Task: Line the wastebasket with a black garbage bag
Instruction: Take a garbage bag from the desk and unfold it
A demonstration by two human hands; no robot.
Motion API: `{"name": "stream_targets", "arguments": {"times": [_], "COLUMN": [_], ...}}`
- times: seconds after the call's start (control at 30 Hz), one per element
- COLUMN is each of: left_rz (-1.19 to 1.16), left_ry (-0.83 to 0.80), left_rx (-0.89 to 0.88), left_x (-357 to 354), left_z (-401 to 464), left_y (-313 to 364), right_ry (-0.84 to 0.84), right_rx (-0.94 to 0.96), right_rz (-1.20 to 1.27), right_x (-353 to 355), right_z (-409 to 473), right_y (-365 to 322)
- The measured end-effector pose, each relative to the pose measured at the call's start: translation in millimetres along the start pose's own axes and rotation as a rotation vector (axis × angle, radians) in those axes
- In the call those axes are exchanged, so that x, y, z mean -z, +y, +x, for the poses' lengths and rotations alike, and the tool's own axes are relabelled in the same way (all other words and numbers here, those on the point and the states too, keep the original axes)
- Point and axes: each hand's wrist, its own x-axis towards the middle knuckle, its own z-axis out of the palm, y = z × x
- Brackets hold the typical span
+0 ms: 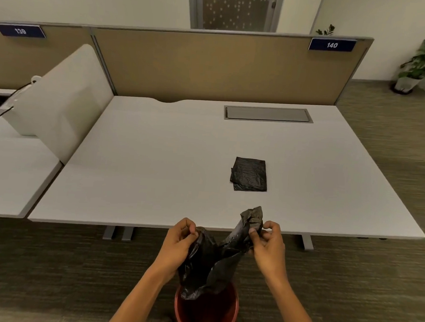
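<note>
A crumpled black garbage bag (213, 260) hangs between both hands in front of the desk's near edge. My left hand (176, 245) pinches one part of its top edge, and my right hand (268, 246) pinches another part, a little higher. The bag's lower end dangles just over the rim of a round red wastebasket (232, 311) standing on the carpet below, between my feet. The basket's inside looks dark and bare.
A folded stack of black garbage bags (250, 174) lies on the white desk (156, 170). A grey cable hatch (267, 114) is set in the desk near the tan partition (212, 66). A white divider (65, 102) borders the left; a potted plant (421, 64) stands far right.
</note>
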Motion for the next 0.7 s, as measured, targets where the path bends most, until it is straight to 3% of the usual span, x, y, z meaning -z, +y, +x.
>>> {"name": "stream_targets", "arguments": {"times": [0.1,0.23,0.4,0.57,0.7], "left_rz": [0.137,0.359,0.698,0.626,0.532], "left_ry": [-0.003,0.015,-0.063,-0.036,-0.117], "left_rx": [-0.026,0.085,0.055,-0.180,-0.243], "left_x": [0.8,-2.8,-8.3,-22.4,-34.4], "left_z": [-1.1,0.5,1.4,-4.5,-3.0], "left_y": [-5.8,-10.6,-11.8,0.5,6.7], "right_ry": [0.005,-0.067,-0.111,-0.119,-0.155], "right_rx": [0.072,0.108,0.098,0.135,0.157], "right_rz": [-0.049,-0.153,-0.098,-0.149,-0.143], "right_x": [2.5,0.4,-8.6,-14.4,-19.4], "right_z": [-0.8,0.0,-4.1,-9.4,-9.1], "right_y": [1.9,4.5,1.5,1.7,1.5]}}
